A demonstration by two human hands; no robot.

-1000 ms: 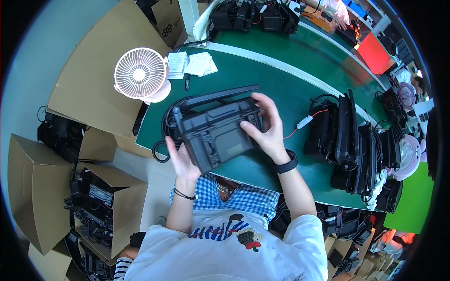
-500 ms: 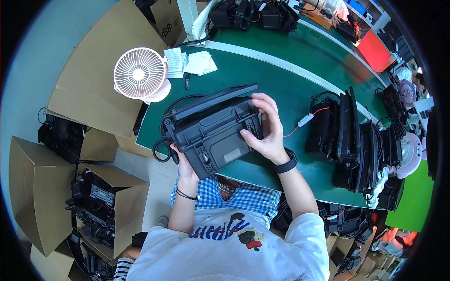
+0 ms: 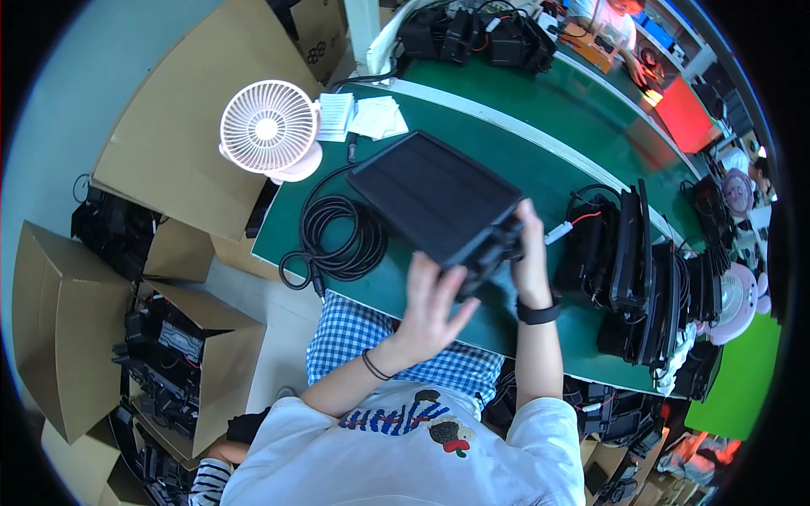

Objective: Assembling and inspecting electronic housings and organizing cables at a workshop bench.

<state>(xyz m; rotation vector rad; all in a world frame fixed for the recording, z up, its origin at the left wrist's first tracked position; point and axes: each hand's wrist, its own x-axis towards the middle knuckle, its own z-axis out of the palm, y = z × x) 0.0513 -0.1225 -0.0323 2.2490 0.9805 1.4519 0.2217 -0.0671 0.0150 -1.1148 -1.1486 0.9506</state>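
Note:
A black flat panel device (image 3: pixel 434 201) with a dark, smooth top face is tilted above the green table (image 3: pixel 523 156). My right hand (image 3: pixel 530 253) grips its near right corner, where a black bracket shows. Fingers spread, my left hand (image 3: pixel 429 305) sits just below the panel's near edge; whether it touches the panel I cannot tell. A coiled black cable (image 3: pixel 342 240) lies on the table to the left of the panel and runs up to it.
A white desk fan (image 3: pixel 270 131) and paper slips (image 3: pixel 363 116) sit at the table's left end. Several upright black units (image 3: pixel 641 270) with wires stand at the right. Open cardboard boxes (image 3: pixel 160 354) line the floor at left. Another person (image 3: pixel 612 21) works at the far bench.
The device has been turned over: earlier its ribbed underside with a bracket faced up, now the smooth panel face is up. My left hand has come off it and opened.

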